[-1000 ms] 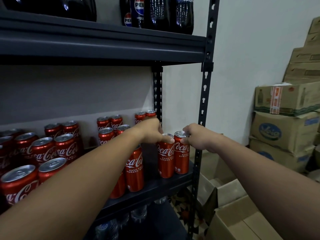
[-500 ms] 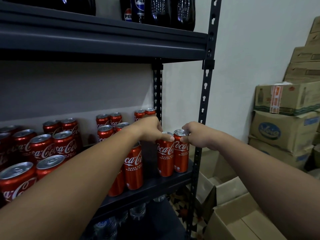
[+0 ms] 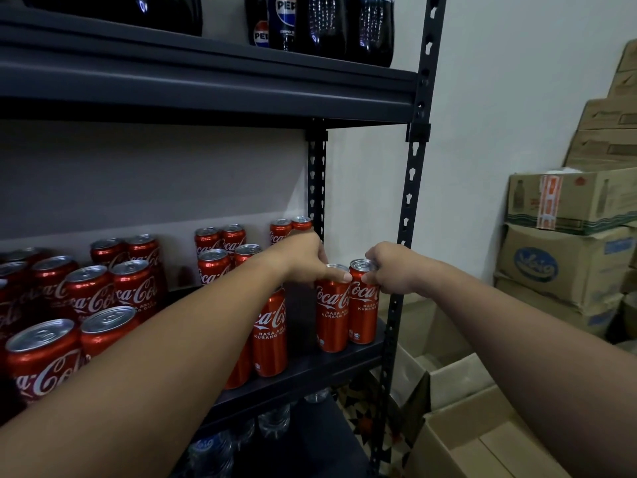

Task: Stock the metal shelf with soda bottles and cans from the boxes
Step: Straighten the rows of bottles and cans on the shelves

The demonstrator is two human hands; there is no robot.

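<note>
Change: nothing much, both hands as before on the can tops.
Left hand point(image 3: 306, 260): fingers hold left can point(image 3: 332, 308).
Right hand point(image 3: 387, 269): fingers pinch right can point(image 3: 363, 305).
Place: lower right of centre, at the shelf point(image 3: 303, 369) front edge.
Risk: a nudge could tip a can off.

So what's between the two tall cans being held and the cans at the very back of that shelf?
In the head view, bare dark shelf separates the held cans from the back cans; the left hand partly hides it.
</note>
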